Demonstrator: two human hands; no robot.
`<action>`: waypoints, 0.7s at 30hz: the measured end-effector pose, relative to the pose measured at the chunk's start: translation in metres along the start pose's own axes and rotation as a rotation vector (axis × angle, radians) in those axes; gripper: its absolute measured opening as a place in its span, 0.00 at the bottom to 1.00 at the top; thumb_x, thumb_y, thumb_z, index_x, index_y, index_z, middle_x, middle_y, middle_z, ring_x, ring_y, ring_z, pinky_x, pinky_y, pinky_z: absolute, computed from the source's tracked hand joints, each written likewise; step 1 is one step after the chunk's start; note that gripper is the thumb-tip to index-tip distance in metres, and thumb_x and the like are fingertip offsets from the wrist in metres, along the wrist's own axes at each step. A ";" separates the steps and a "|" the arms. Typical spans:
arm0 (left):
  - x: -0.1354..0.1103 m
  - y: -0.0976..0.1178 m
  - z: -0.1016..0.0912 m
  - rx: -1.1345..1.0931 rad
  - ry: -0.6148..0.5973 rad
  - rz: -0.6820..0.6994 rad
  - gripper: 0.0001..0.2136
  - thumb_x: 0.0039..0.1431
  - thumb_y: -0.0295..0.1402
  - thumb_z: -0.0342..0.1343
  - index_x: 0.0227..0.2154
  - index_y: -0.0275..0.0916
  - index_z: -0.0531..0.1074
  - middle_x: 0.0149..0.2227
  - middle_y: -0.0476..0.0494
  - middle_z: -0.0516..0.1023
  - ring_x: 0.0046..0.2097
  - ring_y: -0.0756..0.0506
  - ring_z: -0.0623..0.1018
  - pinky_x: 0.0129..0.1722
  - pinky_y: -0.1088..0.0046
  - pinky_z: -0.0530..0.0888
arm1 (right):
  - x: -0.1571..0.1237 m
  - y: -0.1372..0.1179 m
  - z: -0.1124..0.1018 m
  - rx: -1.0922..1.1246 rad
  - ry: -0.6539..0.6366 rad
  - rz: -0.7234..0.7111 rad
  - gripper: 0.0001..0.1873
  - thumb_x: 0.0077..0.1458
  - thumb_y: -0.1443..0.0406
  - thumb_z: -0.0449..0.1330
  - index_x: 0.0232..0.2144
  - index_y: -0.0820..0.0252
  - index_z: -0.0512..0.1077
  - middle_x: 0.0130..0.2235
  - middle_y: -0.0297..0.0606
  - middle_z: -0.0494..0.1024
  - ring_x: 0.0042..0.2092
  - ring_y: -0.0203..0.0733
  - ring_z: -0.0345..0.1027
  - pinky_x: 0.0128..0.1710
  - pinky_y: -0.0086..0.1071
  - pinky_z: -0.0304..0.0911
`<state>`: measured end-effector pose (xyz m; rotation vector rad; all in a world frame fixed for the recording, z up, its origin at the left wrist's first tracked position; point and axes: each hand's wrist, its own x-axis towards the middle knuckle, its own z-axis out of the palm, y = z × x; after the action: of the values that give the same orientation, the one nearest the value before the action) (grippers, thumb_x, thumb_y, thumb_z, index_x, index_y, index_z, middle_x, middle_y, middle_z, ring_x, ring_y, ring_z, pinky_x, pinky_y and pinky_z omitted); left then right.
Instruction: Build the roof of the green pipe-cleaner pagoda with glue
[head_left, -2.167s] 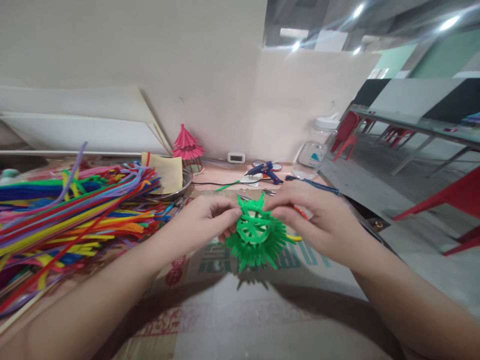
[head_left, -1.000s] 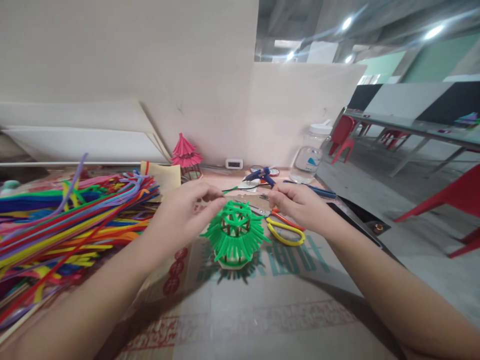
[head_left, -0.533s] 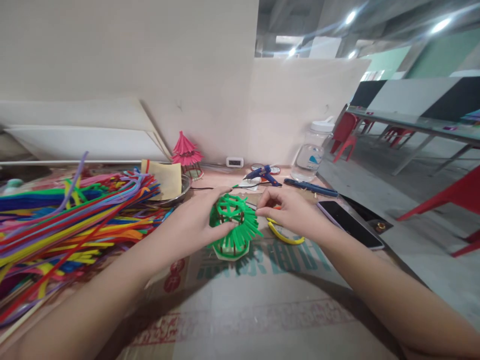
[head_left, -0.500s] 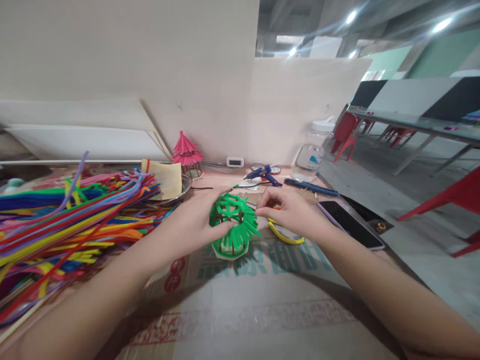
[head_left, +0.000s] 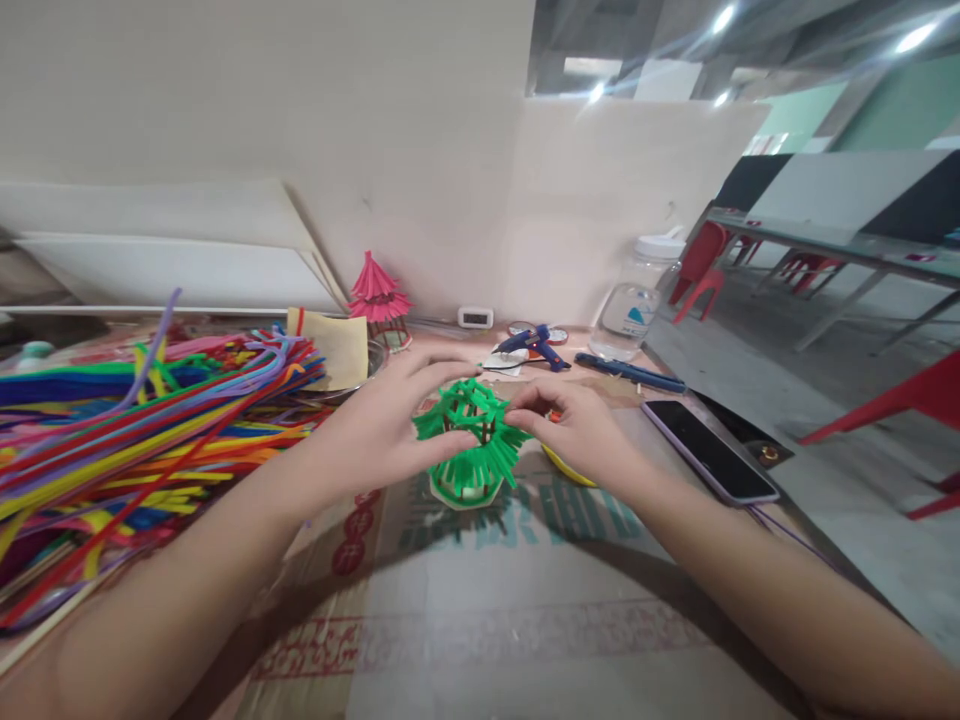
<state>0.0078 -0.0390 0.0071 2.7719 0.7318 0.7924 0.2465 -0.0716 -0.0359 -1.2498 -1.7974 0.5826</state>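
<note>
A small green pipe-cleaner pavilion (head_left: pixel 471 440) with a fringed roof stands on a flattened cardboard sheet (head_left: pixel 525 600) in the middle of the table. My left hand (head_left: pixel 382 425) cups its left side, thumb and fingers closed on the roof's edge. From the right, my right hand (head_left: pixel 574 425) pinches the roof's rim between thumb and forefinger. The hands cover part of the roof and the posts under it.
A big heap of coloured pipe cleaners (head_left: pixel 142 420) fills the left. Behind stand a pink pavilion (head_left: pixel 377 295), a blue glue gun (head_left: pixel 532 345) and a clear jar (head_left: pixel 634 300). A phone (head_left: pixel 709 450) lies right; yellow-handled scissors (head_left: pixel 559 462) lie under my right hand.
The green pavilion was lifted and tilted, then set upright on the cardboard. Both hands let go briefly, then closed on its roof again from either side.
</note>
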 end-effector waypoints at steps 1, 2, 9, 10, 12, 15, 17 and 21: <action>0.000 0.004 -0.001 0.042 0.040 0.028 0.20 0.64 0.40 0.59 0.56 0.42 0.70 0.59 0.38 0.71 0.61 0.38 0.70 0.61 0.58 0.68 | 0.000 0.001 0.002 0.032 -0.005 0.005 0.04 0.56 0.65 0.64 0.33 0.58 0.79 0.33 0.36 0.82 0.32 0.37 0.71 0.33 0.31 0.64; 0.000 0.007 -0.001 0.077 0.073 0.054 0.15 0.66 0.38 0.57 0.52 0.42 0.73 0.57 0.38 0.73 0.59 0.39 0.72 0.60 0.59 0.69 | 0.001 0.001 0.004 0.064 -0.012 0.008 0.06 0.56 0.65 0.64 0.36 0.57 0.80 0.35 0.36 0.83 0.33 0.38 0.71 0.33 0.32 0.65; 0.001 0.011 0.003 0.214 0.178 0.126 0.09 0.67 0.30 0.52 0.43 0.38 0.77 0.47 0.39 0.79 0.51 0.41 0.77 0.51 0.60 0.73 | -0.001 0.001 0.015 0.168 -0.046 0.056 0.07 0.55 0.62 0.64 0.33 0.57 0.81 0.31 0.35 0.81 0.30 0.37 0.68 0.31 0.33 0.65; 0.000 0.010 0.003 0.215 0.181 0.119 0.08 0.67 0.31 0.53 0.43 0.38 0.77 0.46 0.40 0.80 0.50 0.41 0.77 0.52 0.60 0.73 | -0.002 0.002 0.016 0.177 -0.056 0.067 0.07 0.55 0.62 0.64 0.34 0.57 0.81 0.31 0.35 0.81 0.30 0.37 0.68 0.31 0.33 0.65; 0.000 0.010 0.001 0.207 0.176 0.110 0.07 0.66 0.31 0.54 0.41 0.39 0.77 0.43 0.42 0.82 0.48 0.42 0.78 0.52 0.60 0.73 | -0.002 0.002 0.018 0.191 -0.072 0.084 0.09 0.55 0.60 0.64 0.35 0.57 0.81 0.31 0.35 0.80 0.30 0.38 0.68 0.31 0.33 0.65; 0.000 0.013 -0.002 0.208 0.132 0.133 0.06 0.66 0.31 0.54 0.38 0.39 0.76 0.40 0.44 0.83 0.45 0.43 0.79 0.54 0.60 0.72 | -0.003 0.003 0.020 0.186 -0.070 0.086 0.10 0.56 0.59 0.63 0.34 0.58 0.81 0.31 0.36 0.80 0.31 0.39 0.68 0.31 0.33 0.64; 0.000 0.015 -0.003 0.224 0.106 0.166 0.07 0.66 0.29 0.53 0.37 0.39 0.76 0.40 0.44 0.83 0.44 0.44 0.79 0.53 0.60 0.72 | -0.003 0.004 0.021 0.170 -0.066 0.080 0.10 0.56 0.60 0.62 0.33 0.58 0.81 0.31 0.37 0.80 0.31 0.39 0.68 0.31 0.33 0.64; 0.000 0.017 -0.001 0.243 0.115 0.137 0.08 0.66 0.31 0.52 0.41 0.39 0.76 0.42 0.43 0.82 0.46 0.42 0.79 0.53 0.59 0.73 | -0.003 0.003 0.020 0.146 -0.072 0.074 0.10 0.57 0.60 0.62 0.34 0.58 0.81 0.31 0.37 0.80 0.32 0.39 0.68 0.31 0.33 0.64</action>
<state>0.0141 -0.0533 0.0129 3.0426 0.7061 0.9550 0.2313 -0.0709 -0.0500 -1.2120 -1.7393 0.7952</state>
